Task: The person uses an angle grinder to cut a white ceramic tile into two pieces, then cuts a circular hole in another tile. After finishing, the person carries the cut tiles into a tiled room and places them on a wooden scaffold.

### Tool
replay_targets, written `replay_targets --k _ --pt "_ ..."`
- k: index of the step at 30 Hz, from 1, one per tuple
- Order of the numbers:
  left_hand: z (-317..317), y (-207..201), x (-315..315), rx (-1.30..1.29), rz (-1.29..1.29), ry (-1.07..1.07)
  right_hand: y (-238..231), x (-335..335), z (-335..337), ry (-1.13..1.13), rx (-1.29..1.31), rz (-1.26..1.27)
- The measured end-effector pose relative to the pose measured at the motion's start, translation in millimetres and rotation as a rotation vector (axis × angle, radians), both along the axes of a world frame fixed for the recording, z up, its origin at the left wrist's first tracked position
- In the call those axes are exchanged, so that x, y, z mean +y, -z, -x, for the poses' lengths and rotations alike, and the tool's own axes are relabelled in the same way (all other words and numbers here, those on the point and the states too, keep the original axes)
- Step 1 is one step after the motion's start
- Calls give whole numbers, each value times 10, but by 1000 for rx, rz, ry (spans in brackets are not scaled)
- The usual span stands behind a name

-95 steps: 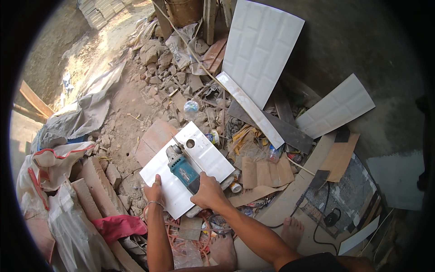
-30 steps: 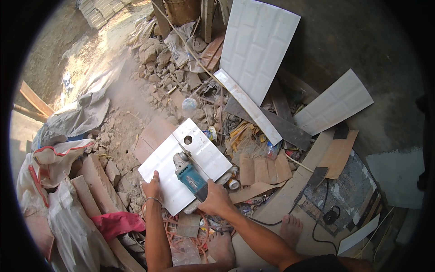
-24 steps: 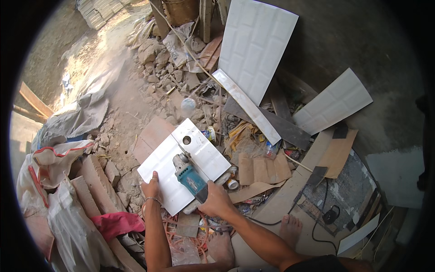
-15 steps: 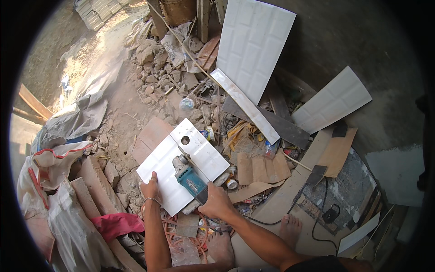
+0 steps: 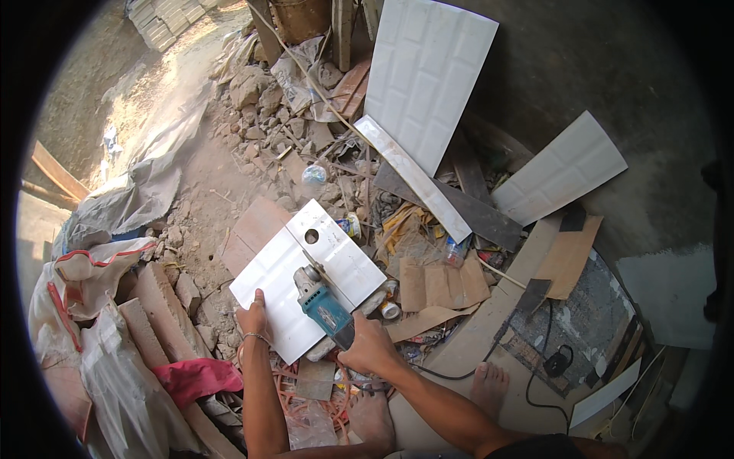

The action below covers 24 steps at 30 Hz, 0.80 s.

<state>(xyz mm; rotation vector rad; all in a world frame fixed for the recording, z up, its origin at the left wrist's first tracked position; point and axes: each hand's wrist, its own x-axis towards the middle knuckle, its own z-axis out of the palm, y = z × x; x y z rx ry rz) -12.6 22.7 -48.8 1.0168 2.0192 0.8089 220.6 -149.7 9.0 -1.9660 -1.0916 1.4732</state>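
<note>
A blue-green angle grinder (image 5: pixel 325 310) lies across a white wall tile (image 5: pixel 279 283), its disc on a straight line that runs over the tile. My right hand (image 5: pixel 368 348) is wrapped round the dark rear handle. At the tile's left edge, my left hand (image 5: pixel 254 317) grips the rim, with the thumb on top and the other fingers partly hidden. A round hole (image 5: pixel 311 236) passes through the tile near its far corner. Under the tile's far left side a reddish tile (image 5: pixel 260 229) sticks out. The grinder's black cord (image 5: pixel 443 375) trails away to the right.
Broken rubble (image 5: pixel 260 115) covers the ground beyond. Large white tile pieces (image 5: pixel 428 76) stand at the back right. My bare feet (image 5: pixel 489 386) are close by, near the cord. Sacks (image 5: pixel 130 375) and concrete blocks (image 5: pixel 164 306) lie on the left, cardboard (image 5: pixel 443 284) on the right.
The grinder and my right hand have shifted very slightly to the right and nearer to me, and the grinder's body has turned a little. My left hand and the tile stay nearly still.
</note>
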Motion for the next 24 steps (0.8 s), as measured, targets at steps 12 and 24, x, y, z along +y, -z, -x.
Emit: replay_targets --k 12,24 --pt "17 22 3 -57 -21 11 -21 -75 -23 15 22 4" --pt "99 128 45 -125 -9 -28 40 -153 -12 20 -7 -33"
